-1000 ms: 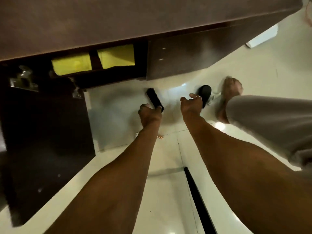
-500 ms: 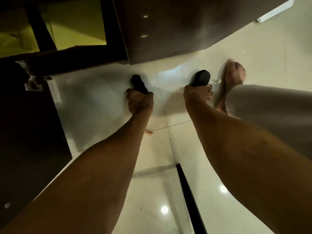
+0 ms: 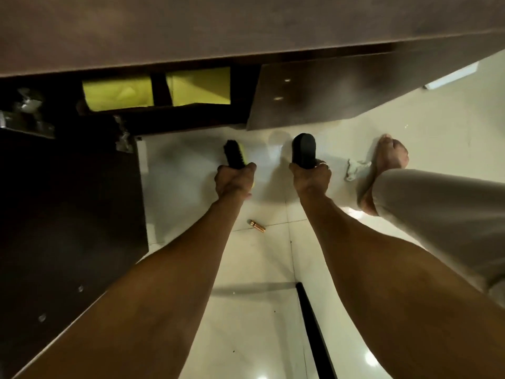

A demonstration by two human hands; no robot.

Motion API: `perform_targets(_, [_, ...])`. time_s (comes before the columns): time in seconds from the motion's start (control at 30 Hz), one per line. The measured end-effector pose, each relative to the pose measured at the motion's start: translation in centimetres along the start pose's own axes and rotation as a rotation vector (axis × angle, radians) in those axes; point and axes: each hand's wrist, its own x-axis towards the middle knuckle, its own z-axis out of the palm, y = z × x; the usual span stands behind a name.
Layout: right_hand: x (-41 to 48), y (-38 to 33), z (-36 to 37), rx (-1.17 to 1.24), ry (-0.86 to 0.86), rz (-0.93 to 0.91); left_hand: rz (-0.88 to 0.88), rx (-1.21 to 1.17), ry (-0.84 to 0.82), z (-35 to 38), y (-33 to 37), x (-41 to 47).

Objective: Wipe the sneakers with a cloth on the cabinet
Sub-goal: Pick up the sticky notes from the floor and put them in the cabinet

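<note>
From my feed I'm looking straight down over two bare forearms. The left hand [image 3: 235,181] is clenched round the near end of the left sneaker [image 3: 235,155] – black, with a yellow-green edge along its right side. The right hand [image 3: 310,179], a ring [image 3: 323,165] on one finger, grips the near end of the right sneaker [image 3: 304,150], also black, its rounded far end pointing at the cabinet [image 3: 191,28]. The two sneakers are side by side, apart, over the pale glossy floor [image 3: 262,258] just in front of the cabinet's base; I cannot tell whether either one touches the tiles.

The cloth [image 3: 356,169] is a small crumpled white piece lying on the floor to the right of the right hand, just beside a bare foot [image 3: 390,157]. Neither hand touches it. A light trouser leg [image 3: 437,214] covers the shin above that foot.

The cabinet's brown top fills the upper picture. Below it the left door [image 3: 68,214] stands swung open towards me, showing two yellow panels [image 3: 117,95] inside – the right door [image 3: 328,97] is closed. A small copper-coloured battery [image 3: 256,225] lies on the tiles between my forearms, and a black strip [image 3: 314,332] runs along the floor near the lower edge
</note>
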Motion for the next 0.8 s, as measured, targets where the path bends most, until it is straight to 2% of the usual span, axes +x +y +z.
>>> perform_targets(0.17, [-4.8,-0.9,2.5,-0.121,-0.188,-0.129,-0.007,-0.048,0.141,-5.5,-1.3,0.5])
perform_targets(0.27, [-7.2,-2.0,5.0,-0.092,-0.283,-0.218,0.048,-0.094,0.239,-8.0,-1.8,1.8])
perform_targets(0.37, [-8.7,-4.3,7.6,-0.059,-0.328,-0.294,0.118,-0.135,0.268,-10.0,-0.5,2.9])
perform_targets(0.47, [-8.6,-7.2,10.3,-0.016,-0.327,-0.329,0.162,-0.107,0.306,-11.1,1.7,4.5])
perform_targets(0.6, [-7.7,-10.7,13.3,-0.061,-0.230,-0.399,0.267,0.151,0.366,-12.0,4.6,7.3])
perform_targets(0.7, [-6.7,-12.1,15.2,-0.068,-0.170,-0.388,0.275,0.179,0.321,-12.1,6.2,9.3])
perform_targets(0.8, [-6.6,-12.7,15.3,-0.111,-0.186,-0.417,0.236,0.128,0.218,-11.8,6.9,11.5])
